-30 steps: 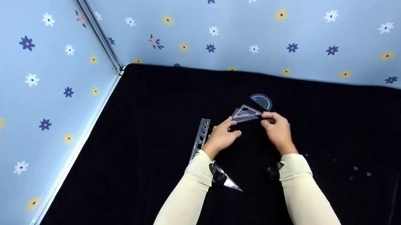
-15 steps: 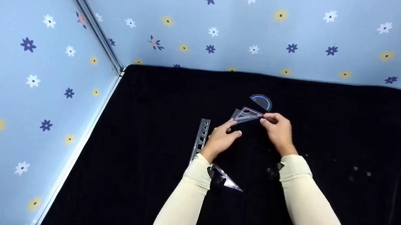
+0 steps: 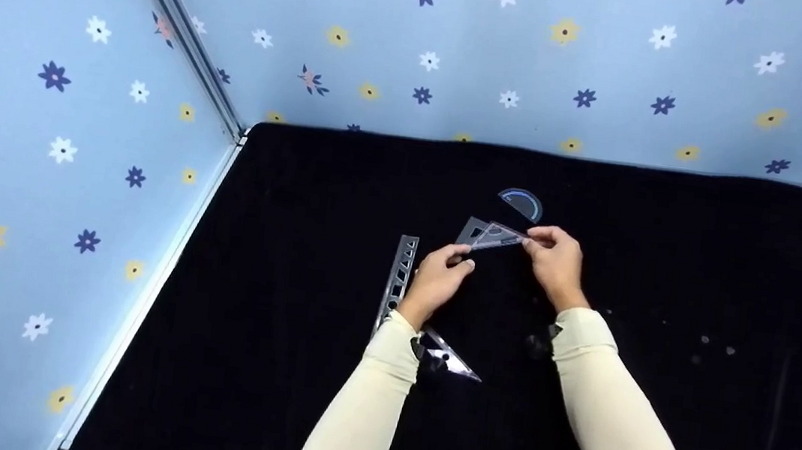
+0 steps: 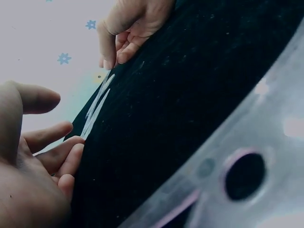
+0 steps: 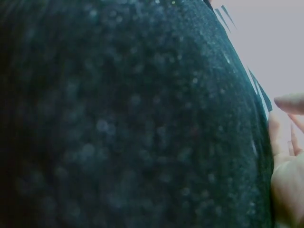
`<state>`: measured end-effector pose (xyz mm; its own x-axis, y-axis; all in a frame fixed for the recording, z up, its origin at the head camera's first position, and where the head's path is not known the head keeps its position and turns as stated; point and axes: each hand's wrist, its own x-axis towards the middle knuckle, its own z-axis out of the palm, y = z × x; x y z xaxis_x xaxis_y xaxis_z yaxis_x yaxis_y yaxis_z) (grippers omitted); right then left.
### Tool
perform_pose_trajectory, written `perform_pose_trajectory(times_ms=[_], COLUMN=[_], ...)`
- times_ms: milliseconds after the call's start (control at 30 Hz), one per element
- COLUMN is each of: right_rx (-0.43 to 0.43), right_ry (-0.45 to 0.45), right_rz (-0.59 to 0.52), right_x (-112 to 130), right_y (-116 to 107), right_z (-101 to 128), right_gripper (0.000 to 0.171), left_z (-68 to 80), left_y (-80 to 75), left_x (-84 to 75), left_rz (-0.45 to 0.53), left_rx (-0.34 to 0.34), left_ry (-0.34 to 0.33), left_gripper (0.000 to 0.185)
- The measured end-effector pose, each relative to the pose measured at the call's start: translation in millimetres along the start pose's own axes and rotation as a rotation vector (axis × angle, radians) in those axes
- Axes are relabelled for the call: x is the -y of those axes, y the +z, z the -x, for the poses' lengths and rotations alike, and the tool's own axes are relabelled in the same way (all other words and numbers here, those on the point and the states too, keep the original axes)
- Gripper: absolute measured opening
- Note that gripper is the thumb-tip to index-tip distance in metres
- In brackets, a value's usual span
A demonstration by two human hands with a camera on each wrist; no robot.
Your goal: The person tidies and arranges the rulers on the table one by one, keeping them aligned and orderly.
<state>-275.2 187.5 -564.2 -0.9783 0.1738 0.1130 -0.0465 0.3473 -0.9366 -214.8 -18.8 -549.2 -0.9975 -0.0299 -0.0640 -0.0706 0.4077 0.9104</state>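
Observation:
My right hand (image 3: 557, 262) pinches the right-hand corner of a clear plastic set square (image 3: 501, 238) between thumb and fingers. That set square partly overlaps a second clear set square (image 3: 473, 227) on the black cloth. My left hand (image 3: 436, 278) has its fingertips at the left-hand corner of the upper piece. In the left wrist view, the thumb of the left hand (image 4: 35, 161) stands well apart from the fingers, which touch the near ends of the plastic edges (image 4: 97, 107). The right wrist view catches only part of the right hand (image 5: 289, 166), at its edge.
Just beyond the set squares lies a clear protractor (image 3: 522, 204). A clear ruler (image 3: 401, 274) with cut-out shapes lies left of my left hand. Another set square (image 3: 459, 365) lies beside my left wrist. Flowered walls (image 3: 467, 44) enclose the black cloth (image 3: 271, 301).
The upper set square has shifted towards me and slightly right, uncovering more of the one beneath. My left fingertips have moved slightly towards me; the right hand still pinches its corner.

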Motion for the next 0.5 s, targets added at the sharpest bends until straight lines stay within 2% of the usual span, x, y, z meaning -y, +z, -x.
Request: perform_pose_trajectory(times_ms=[233,500], right_rx=[0.056,0.118], right_ry=[0.001,-0.016], right_rz=[-0.075,-0.046], right_x=[-5.2,-1.2], right_y=[-5.4,-6.5], right_z=[4.4,2.2], right_gripper=[0.014,0.015], left_z=[1.5,-0.9], left_y=[9.7,19.0], left_x=[0.1,-1.3], left_rz=[-0.125,-0.200], left_rx=[-0.093,-0.209], left_ry=[0.048,0.047], left_gripper=[0.033,0.014])
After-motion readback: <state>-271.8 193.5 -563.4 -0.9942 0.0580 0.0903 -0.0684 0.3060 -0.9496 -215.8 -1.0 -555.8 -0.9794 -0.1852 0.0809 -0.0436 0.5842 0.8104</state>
